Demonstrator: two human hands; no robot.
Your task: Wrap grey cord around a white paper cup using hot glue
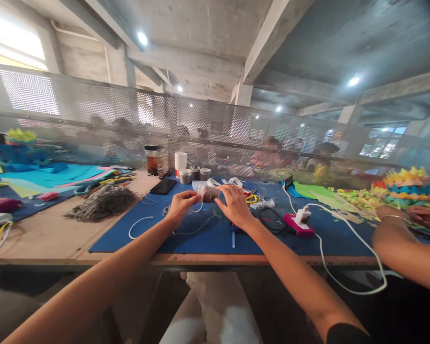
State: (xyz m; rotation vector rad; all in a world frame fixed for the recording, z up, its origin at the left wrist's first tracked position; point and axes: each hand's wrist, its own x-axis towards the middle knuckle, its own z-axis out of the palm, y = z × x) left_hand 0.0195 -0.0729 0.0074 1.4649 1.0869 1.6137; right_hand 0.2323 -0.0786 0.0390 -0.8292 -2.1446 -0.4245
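Observation:
A small white and greyish-brown cup (208, 194) lies on its side between my hands, above the blue mat (129, 239). My left hand (181, 205) pinches its white left end between thumb and fingers. Over its right end my right hand (235, 205) is closed, fingers on top and thumb at the near side. White strips (232, 181) and scissors with yellow handles (251, 198) lie just behind my right hand. A thin white cord (139, 220) curls on the mat to the left.
Behind stand small cups (185, 176), stacked white cups (180, 161) and a lidded jar (151, 160). A phone (163, 186) and grey cord bundle (103, 203) lie left. Right are a pink power strip (298, 225), its white cable, and another person's arm (404, 243).

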